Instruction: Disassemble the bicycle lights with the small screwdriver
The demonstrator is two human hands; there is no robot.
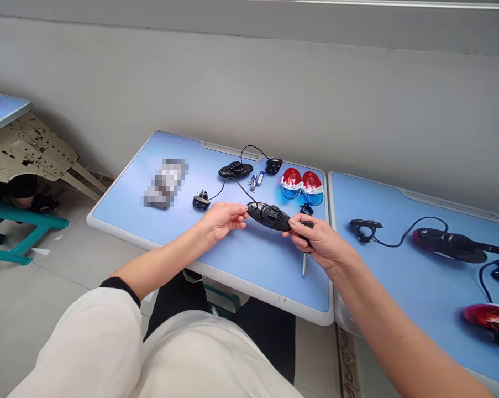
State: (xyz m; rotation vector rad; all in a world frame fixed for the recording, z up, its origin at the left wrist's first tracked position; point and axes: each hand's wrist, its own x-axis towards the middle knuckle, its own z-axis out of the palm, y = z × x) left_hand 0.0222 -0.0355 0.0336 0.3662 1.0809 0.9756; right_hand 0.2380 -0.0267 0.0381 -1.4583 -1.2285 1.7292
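near the middle of the frame, a black oval base [269,216] is held up over the light blue table [241,260], tilted down toward the right. the left hand [225,220] pinches its left tip between thumb and fingers; the right hand [319,239] grips its right tip, and a thin pale shaft [304,265] points down below that hand. a cable runs from the base to a small black switch unit [201,200] left of it. above centre lie a second oval base [235,169], its switch unit [274,166] and two batteries [256,179] side by side. right of these, two red-and-blue shells [301,186] touch, with a black clamp [306,209] just below. a pixelated patch [165,183] covers something at centre left. at right, a dark red-ended light [448,244] lies on another table [382,287].
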